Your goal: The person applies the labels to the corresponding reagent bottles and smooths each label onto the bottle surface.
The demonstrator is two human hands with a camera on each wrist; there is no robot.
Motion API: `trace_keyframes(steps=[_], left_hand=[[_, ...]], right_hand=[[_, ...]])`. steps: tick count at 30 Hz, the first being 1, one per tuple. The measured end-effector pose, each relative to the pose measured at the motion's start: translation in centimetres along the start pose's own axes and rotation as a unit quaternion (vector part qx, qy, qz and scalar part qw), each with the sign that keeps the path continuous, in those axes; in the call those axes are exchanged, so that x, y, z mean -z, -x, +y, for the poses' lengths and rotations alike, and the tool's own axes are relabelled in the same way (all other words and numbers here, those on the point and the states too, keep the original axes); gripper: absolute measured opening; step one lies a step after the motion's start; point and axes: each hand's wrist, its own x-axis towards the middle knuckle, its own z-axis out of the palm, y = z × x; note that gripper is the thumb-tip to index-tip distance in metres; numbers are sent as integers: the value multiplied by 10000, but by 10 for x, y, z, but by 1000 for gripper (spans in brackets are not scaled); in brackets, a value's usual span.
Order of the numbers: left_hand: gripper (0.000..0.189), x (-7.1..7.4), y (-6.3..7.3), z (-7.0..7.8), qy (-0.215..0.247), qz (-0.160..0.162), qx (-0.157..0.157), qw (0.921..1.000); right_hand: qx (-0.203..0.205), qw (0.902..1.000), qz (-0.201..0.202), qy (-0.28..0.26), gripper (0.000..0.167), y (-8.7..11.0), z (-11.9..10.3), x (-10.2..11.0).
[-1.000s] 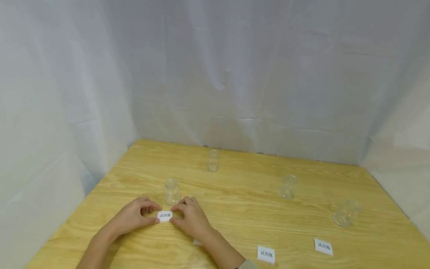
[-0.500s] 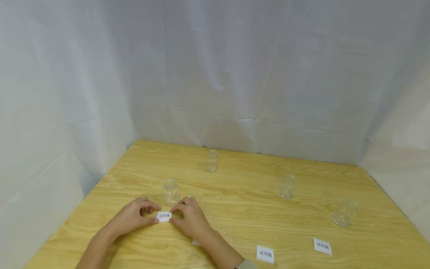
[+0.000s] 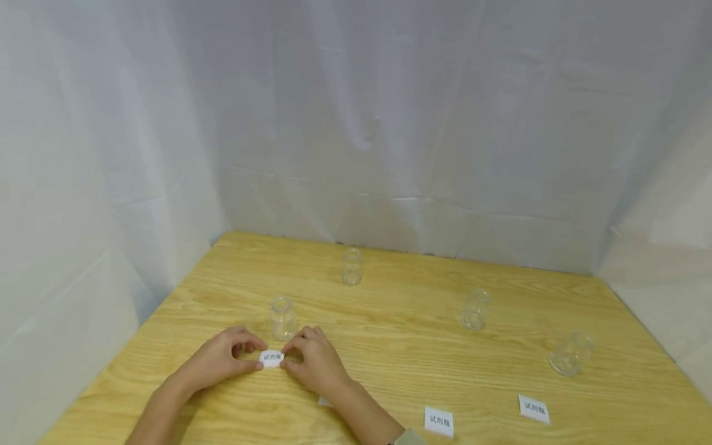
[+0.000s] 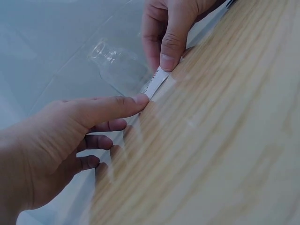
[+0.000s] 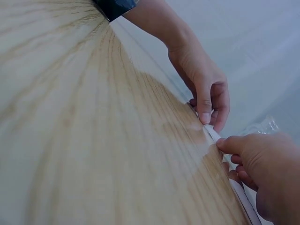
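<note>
A small white paper label point(image 3: 272, 358) with handwritten black characters is held between both hands, just above or on the table. My left hand point(image 3: 219, 355) pinches its left edge between thumb and forefinger. At the opposite edge, my right hand point(image 3: 319, 361) pinches it the same way. The label point(image 4: 157, 83) looks slightly bowed. Right behind it stands a clear glass bottle point(image 3: 284, 320), upright and apart from the fingers. In the right wrist view the label point(image 5: 212, 134) is seen nearly edge-on.
Three more glass bottles stand on the wooden table point(image 3: 400, 346): one at the back point(image 3: 351, 267), one right of centre point(image 3: 475, 310), one far right point(image 3: 571, 355). Two labels lie in front, one nearer point(image 3: 439, 421), one farther right point(image 3: 534, 408). Another paper point(image 3: 324, 402) is mostly behind my right forearm.
The label has gone from flat to slightly bowed between the fingers. Both hands stay in nearly the same place, and the bottles have not moved.
</note>
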Motion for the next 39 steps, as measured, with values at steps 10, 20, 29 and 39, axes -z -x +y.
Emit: trace_keyframes(steps=[10,20,29,39], left_hand=[[31,-1,0,1,249,-20,53,9997],[32,-2,1,1,943,-173,-36,9954],[27,-5,-1,4,1519,-258,-47,9881],[17,-8,-3,12,1607,-165,-272,9865]], right_hand=[[-90,9997,23,-230,22,1,-1,1],[-368,9960,185,-788,19,0,-1,0],[-759,9711,623,-2175,8,-2,-1,-1],[-937,9535,1217,-2593,8,1,-4,2]])
